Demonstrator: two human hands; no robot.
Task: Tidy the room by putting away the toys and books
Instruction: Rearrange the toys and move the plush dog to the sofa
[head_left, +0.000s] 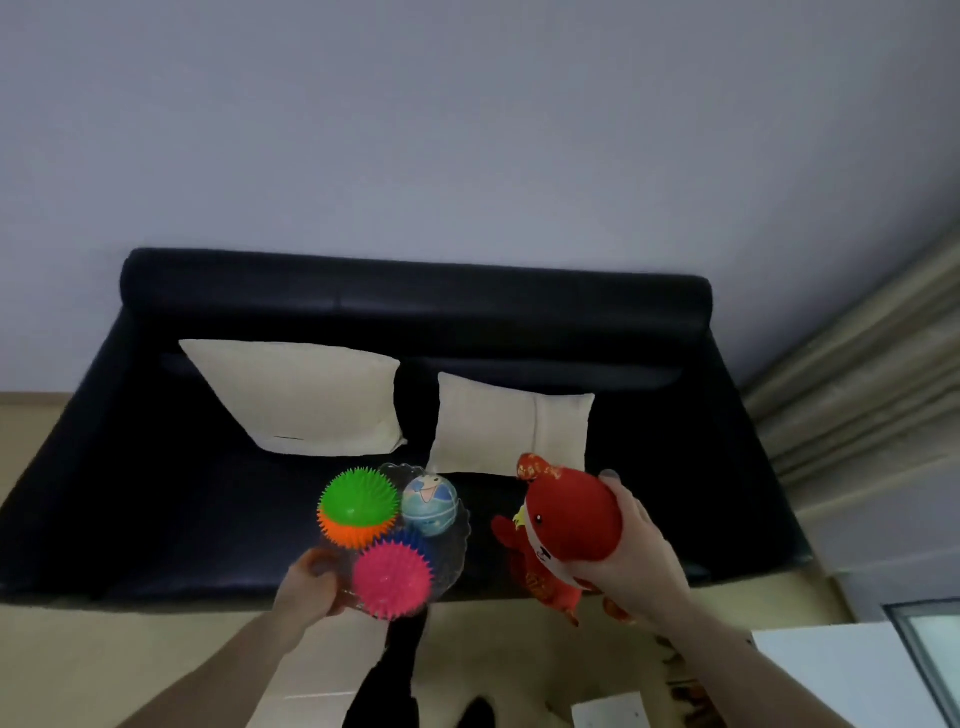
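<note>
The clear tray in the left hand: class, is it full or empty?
Full. The clear tray, held by the left hand, carries a green-orange spiky ball, a pink spiky ball and a globe ball.

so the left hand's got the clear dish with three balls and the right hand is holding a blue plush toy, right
Not quite. The head view shows the plush toy in the right hand is red, not blue. The rest holds: the left hand holds the clear dish with three balls in it.
</note>
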